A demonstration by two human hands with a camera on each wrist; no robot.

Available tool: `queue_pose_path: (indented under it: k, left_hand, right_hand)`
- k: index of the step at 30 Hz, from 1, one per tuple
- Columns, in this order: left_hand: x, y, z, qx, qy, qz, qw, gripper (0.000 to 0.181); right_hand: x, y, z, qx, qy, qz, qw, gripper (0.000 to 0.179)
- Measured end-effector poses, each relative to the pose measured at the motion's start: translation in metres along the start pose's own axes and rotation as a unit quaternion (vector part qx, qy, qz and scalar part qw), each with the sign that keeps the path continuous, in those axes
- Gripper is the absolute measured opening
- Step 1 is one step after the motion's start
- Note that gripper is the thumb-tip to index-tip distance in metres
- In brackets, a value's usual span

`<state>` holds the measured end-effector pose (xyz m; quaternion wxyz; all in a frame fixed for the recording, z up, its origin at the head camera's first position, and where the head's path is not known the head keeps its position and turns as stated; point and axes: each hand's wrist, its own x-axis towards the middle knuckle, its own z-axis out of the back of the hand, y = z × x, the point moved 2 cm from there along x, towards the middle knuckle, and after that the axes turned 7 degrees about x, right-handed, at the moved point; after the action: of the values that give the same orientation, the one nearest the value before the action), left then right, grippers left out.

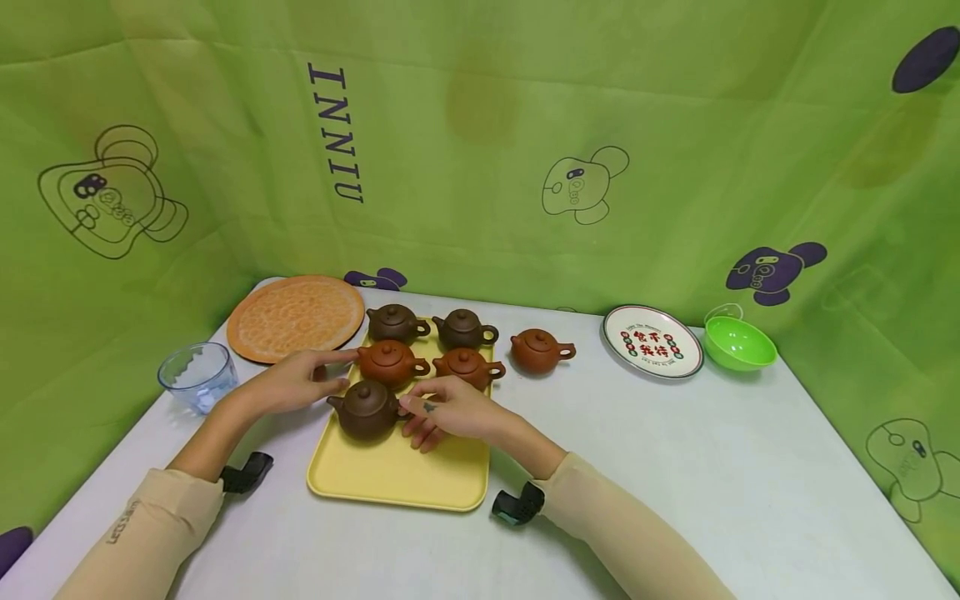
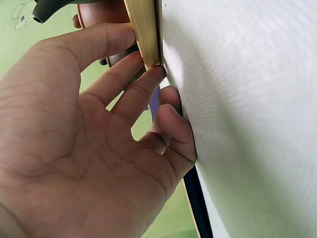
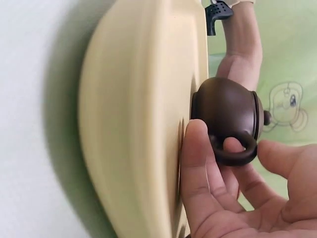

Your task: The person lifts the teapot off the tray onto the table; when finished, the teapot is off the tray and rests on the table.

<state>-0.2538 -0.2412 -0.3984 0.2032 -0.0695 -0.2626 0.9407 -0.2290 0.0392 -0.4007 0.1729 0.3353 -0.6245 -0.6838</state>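
Observation:
On the yellow tray [image 1: 405,483], a dark brown teapot [image 1: 365,412] stands nearest the front, spout to the left. My right hand [image 1: 453,408] holds its looped handle [image 3: 237,157], with a fingertip showing through the loop and the thumb close at the top. The left hand [image 1: 296,382] lies along the tray's left side. In the left wrist view its thumb and fingertips touch the tray's rim [image 2: 143,32], the fingers fairly straight. Behind the held teapot, two reddish teapots, one left [image 1: 386,364] and one right [image 1: 467,368], stand side by side.
Two more dark teapots, a left one [image 1: 393,323] and a right one [image 1: 461,329], stand at the tray's back. A reddish teapot [image 1: 536,352] sits off the tray. Around them are an orange round mat [image 1: 296,317], glass bowl [image 1: 198,379], printed plate [image 1: 652,342] and green bowl [image 1: 738,343].

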Motion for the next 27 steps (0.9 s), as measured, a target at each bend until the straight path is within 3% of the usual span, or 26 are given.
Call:
queue_pose_path:
  k: [15, 27]
  left_hand:
    - [0.0, -0.001, 0.001, 0.0, -0.002, -0.007, 1.0, 0.058]
    - [0.0, 0.001, 0.0, 0.003, -0.003, -0.007, 1.0, 0.057]
  right_hand:
    - [-0.008, 0.004, 0.005, -0.015, 0.008, 0.016, 0.9997, 0.028]
    - [-0.046, 0.018, 0.04, -0.079, 0.04, 0.054, 0.9946, 0.032]
